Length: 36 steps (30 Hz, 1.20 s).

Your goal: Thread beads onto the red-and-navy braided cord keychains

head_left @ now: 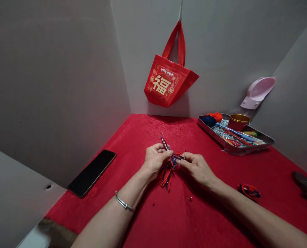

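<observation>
Between my hands is a beaded keychain (164, 143) with a metal ring at its far end and a tassel of red and dark blue yarn (166, 179) at its near end. My left hand (155, 156), with a silver bangle on the wrist, grips the keychain just below the beads, thumb on top. The fingers of my right hand (196, 166) pinch yarn strands (177, 157) that spread to the right from the keychain. The exact point where the strands join is partly hidden by my fingers.
A black phone (92, 173) lies left on the red cloth (153, 224). At back right, a metal tray (236, 148) holds yarn balls, metal pieces, pens and a red cup (238, 123). A yarn bundle (249, 191) lies right. A red bag (169, 82) hangs on the wall.
</observation>
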Each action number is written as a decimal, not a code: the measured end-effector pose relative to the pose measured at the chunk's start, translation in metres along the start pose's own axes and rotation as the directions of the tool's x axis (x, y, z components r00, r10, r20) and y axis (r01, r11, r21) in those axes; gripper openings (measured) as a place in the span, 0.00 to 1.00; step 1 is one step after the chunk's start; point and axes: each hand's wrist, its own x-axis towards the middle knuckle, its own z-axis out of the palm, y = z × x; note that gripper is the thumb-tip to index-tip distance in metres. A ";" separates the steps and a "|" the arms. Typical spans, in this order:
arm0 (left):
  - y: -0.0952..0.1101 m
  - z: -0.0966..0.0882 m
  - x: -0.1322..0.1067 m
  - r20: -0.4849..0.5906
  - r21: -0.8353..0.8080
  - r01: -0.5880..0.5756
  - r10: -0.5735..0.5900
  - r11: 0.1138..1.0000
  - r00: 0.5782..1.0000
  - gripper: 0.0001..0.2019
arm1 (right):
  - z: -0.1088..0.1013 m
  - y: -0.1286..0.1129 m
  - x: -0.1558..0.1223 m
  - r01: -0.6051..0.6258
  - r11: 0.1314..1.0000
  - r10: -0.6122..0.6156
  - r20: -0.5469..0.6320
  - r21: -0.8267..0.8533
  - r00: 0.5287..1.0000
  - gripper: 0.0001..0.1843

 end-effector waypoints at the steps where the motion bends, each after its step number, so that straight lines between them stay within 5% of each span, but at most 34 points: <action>1: 0.000 0.000 0.000 -0.006 0.002 -0.008 0.008 1.000 1.000 0.14 | 0.001 0.000 0.000 -0.009 1.000 0.009 -0.005 0.023 1.000 0.13; 11: -0.004 -0.001 0.003 -0.104 0.031 -0.144 0.147 0.989 0.984 0.14 | 0.012 -0.016 -0.012 -0.231 0.962 0.204 0.180 0.143 0.962 0.11; 18: -0.013 0.006 -0.002 -0.095 0.000 -0.170 0.170 0.985 0.981 0.14 | 0.015 -0.011 -0.010 -0.218 0.909 0.216 0.044 0.355 0.975 0.15; 36: -0.012 0.009 -0.006 -0.064 0.077 -0.213 0.218 0.974 0.974 0.12 | 0.013 -0.010 -0.008 -0.181 0.896 0.229 -0.075 0.405 0.970 0.08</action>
